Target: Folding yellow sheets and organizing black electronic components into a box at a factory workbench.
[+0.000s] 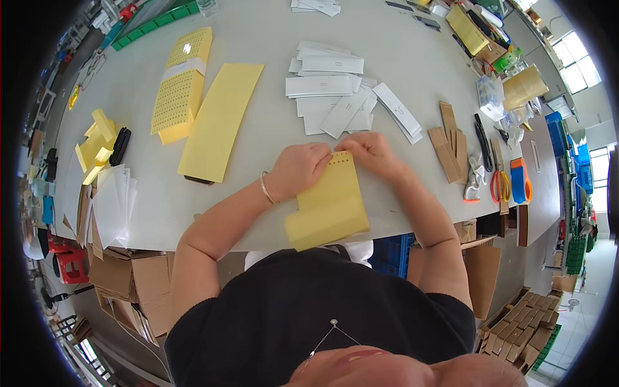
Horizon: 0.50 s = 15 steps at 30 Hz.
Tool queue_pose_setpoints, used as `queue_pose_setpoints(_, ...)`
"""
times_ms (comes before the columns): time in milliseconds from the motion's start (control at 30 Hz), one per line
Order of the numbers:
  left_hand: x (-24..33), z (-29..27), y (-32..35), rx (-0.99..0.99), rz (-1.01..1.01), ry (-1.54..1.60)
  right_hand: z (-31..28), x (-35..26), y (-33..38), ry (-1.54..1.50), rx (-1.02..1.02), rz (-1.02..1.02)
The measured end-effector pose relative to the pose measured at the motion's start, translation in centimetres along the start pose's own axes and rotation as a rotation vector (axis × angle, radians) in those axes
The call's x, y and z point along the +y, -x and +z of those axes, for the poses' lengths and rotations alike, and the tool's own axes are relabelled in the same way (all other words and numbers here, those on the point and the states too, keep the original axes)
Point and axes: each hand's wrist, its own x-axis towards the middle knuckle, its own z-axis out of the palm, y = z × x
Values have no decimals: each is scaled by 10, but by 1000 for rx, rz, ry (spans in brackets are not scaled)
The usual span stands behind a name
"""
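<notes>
Both my hands are at the top edge of a yellow paper sheet (332, 213), which hangs toward me over the table's front edge. A row of small dark marks runs along that top edge. My left hand (300, 168) is closed on the sheet's upper left corner, its fingers curled. At the upper right corner my right hand (372, 155) pinches the sheet. The lower part of the sheet looks folded or doubled. To the left lie a plain long yellow sheet (222, 122) and a stack of marked yellow sheets (175, 106) with a white band round it.
White flat slips (329, 87) lie piled beyond my hands. At right are cardboard strips (449, 145), a black cutter (482, 134), scissors (501, 184) and an orange-and-blue tape roll (521, 180). Crumpled yellow paper (97, 145) and white sheets (113, 206) lie at left.
</notes>
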Motion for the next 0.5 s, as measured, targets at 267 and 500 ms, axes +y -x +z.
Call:
queue_pose_setpoints(267,-1,4,0,-64,-39,41,-18,15,-24,852,212,-232)
queue_pose_setpoints(500,-7,3,0,-10,-148,124,14,5,-21,910,204,-197)
